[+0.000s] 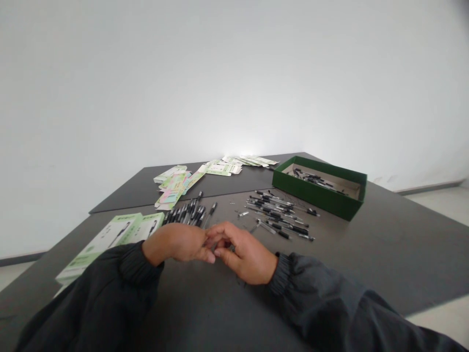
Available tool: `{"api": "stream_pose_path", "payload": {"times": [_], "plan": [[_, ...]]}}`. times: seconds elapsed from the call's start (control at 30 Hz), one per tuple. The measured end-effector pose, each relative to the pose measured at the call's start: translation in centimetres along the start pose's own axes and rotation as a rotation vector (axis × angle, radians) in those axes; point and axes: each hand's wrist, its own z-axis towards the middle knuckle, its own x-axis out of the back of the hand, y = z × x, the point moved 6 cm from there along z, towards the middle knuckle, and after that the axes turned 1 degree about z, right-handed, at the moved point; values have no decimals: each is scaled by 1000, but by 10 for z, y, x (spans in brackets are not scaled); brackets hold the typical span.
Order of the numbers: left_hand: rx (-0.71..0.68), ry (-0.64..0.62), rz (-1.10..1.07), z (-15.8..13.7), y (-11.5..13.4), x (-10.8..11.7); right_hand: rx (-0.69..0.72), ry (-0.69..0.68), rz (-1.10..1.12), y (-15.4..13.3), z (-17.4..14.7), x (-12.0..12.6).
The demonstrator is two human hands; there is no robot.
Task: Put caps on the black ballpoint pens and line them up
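Note:
My left hand (185, 242) and my right hand (249, 252) meet fingertip to fingertip over the near part of the table. Both have their fingers curled and drawn together; anything between them is too small or hidden to make out. Just beyond my left hand lies a bunch of black-capped pens (188, 211), partly covered by that hand. Past my right hand, pen parts with black grips and clear barrels (278, 212) are spread in a loose heap. A few small clear pieces (243, 213) lie between the two groups.
Green-and-white pen boxes (106, 237) lie at the left, partly behind my left sleeve. Flattened cartons (176, 188) stretch along the back toward the white wall (234, 78). A green open box (311, 193) holding more pen parts stands at the right on the dark table (395, 234).

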Motion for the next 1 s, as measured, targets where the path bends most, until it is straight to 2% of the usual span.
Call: {"api": "stream_pose_path", "payload": {"times": [0.1, 0.2, 0.3, 0.43, 0.53, 0.63, 0.7, 0.8, 0.83, 0.9, 1.0], "plan": [[63, -116, 44, -2, -7, -4, -17, 7, -40, 4, 0, 1], [106, -116, 17, -3, -13, -4, -42, 20, -113, 8, 0, 3], [84, -128, -7, -4, -13, -6, -61, 16, -201, 10, 0, 3], [75, -82, 20, -4, -16, -5, -81, -44, -291, 10, -1, -2], [97, -102, 24, -5, -19, -5, -85, -49, -425, 11, 3, 9], [115, -160, 9, -10, -19, -4, -117, 98, -596, 15, 12, 58], [116, -171, -2, -12, -18, -2, -193, 285, -667, 25, 14, 111], [110, -172, -25, -14, -20, -2, -370, 484, -824, 51, 4, 186], [107, -169, -32, -15, -22, -3, -444, 496, -892, 62, -2, 204], [111, -164, -36, -14, -26, -6, -581, 431, -968, 87, -14, 225], [130, -164, -29, -14, -30, -9, -685, 255, -960, 116, -27, 226]]}}
